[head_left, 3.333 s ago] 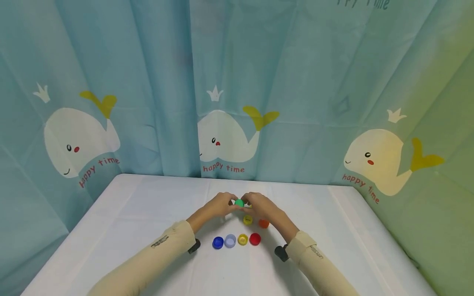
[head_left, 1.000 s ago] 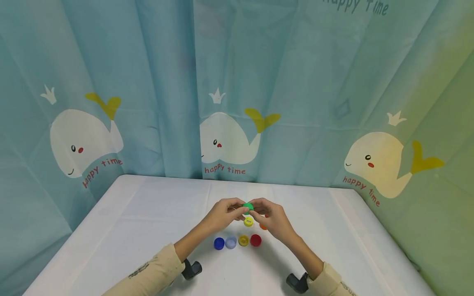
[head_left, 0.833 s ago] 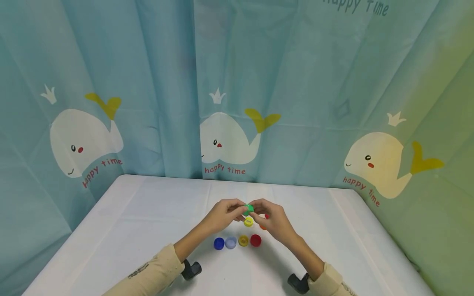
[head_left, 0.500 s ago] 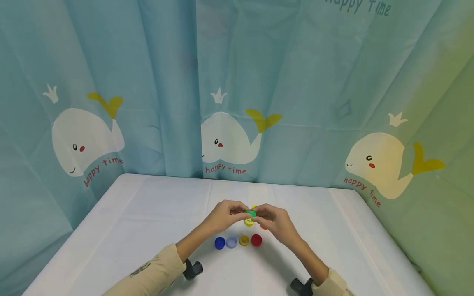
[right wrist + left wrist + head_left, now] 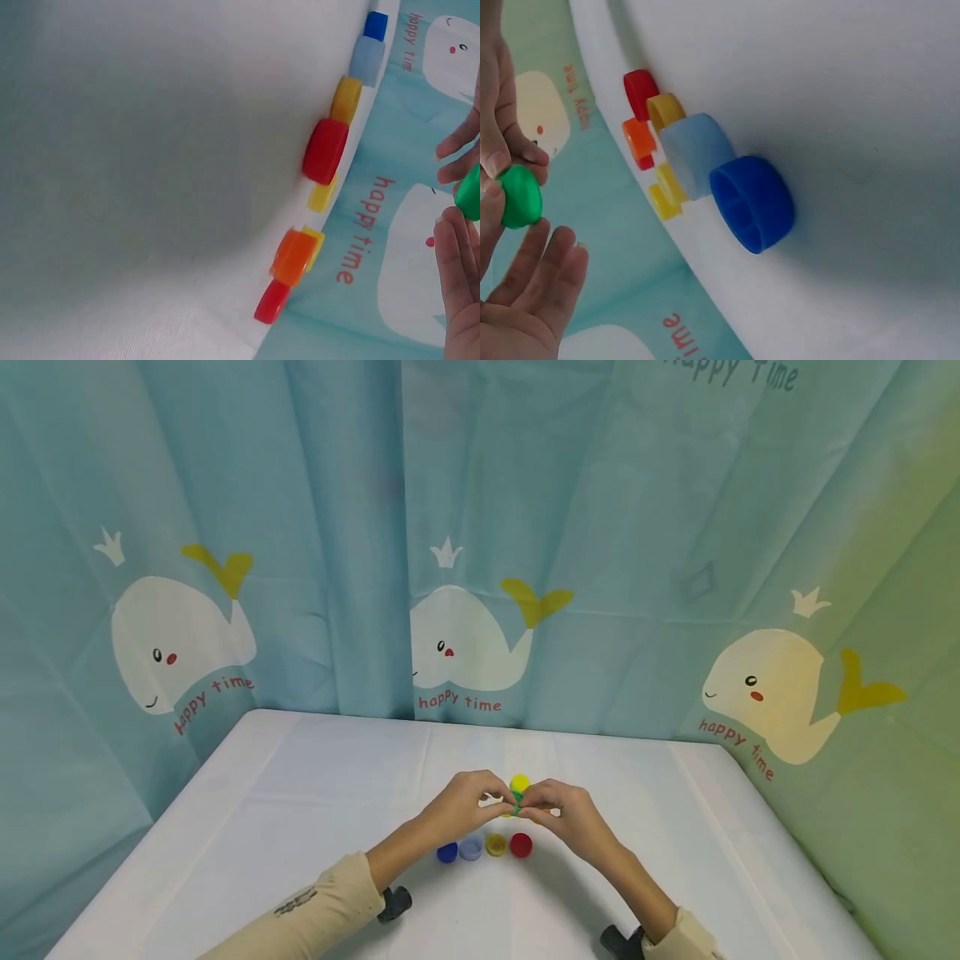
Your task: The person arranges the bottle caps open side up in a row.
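In the head view, the left hand (image 5: 467, 797) and right hand (image 5: 577, 817) together pinch a green cap (image 5: 521, 196), beyond the near blue cap (image 5: 447, 852) and red cap (image 5: 521, 845). The left wrist view shows it off the table (image 5: 870, 240); the right wrist view, an orange cap (image 5: 293, 256) farther right.

Through my head view I see a blue-green curtain (image 5: 615, 485) hanging behind a white table (image 5: 322, 777). Printed on the curtain are three white whales (image 5: 180, 627), each with a yellow tail (image 5: 536, 603), a crown (image 5: 446, 556) above and red lettering (image 5: 460, 702) below.
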A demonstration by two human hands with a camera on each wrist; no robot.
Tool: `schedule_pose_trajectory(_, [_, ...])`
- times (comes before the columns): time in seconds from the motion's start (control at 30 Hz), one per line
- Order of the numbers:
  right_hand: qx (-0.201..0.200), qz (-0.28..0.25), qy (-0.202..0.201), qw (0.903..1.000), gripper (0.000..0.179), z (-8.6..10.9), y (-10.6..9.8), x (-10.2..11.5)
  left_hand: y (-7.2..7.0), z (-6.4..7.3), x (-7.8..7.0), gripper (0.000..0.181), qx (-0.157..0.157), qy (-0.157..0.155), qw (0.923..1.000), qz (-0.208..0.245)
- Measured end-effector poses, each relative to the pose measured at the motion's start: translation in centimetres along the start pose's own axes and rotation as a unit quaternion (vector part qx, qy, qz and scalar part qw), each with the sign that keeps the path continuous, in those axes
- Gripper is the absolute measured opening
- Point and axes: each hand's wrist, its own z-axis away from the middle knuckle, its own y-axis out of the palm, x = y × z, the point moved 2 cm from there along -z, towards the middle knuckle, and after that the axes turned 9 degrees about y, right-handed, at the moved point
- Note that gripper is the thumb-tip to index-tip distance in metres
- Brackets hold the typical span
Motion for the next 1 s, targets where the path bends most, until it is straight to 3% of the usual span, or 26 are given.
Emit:
schedule_pose_trajectory(0.13, [0.011,0.019,-0.003,0.9998,0.015,0.2,-0.3,-0.2,0.2,-0.1,0.0,0.015,0.031,-0.002,0.9994,-0.015])
schedule_pose_trajectory(0.33, [0.028,0.031,0.017,0.9990,0.014,0.7,-0.7,-0.7,0.7,-0.2,0.1,0.028,0.104,-0.003,0.9938,-0.038])
schedule_pose_trajectory(0.63, [0.080,0.060,0.052,0.9937,0.013,1.9,-1.1,-2.0,2.2,-0.4,-0.2,0.041,0.226,-0.018,0.9712,-0.073])
schedule_pose_trajectory(0.83, [0.106,0.098,0.075,0.9867,0.011,2.2,-1.3,-2.3,3.0,-0.9,-0.4,0.039,0.246,-0.001,0.9647,-0.095])
schedule_pose_trajectory(1.0, [0.123,0.135,0.057,0.9815,0.009,2.3,-1.1,-2.6,3.6,-1.4,-0.6,0.031,0.257,-0.003,0.9589,-0.121])
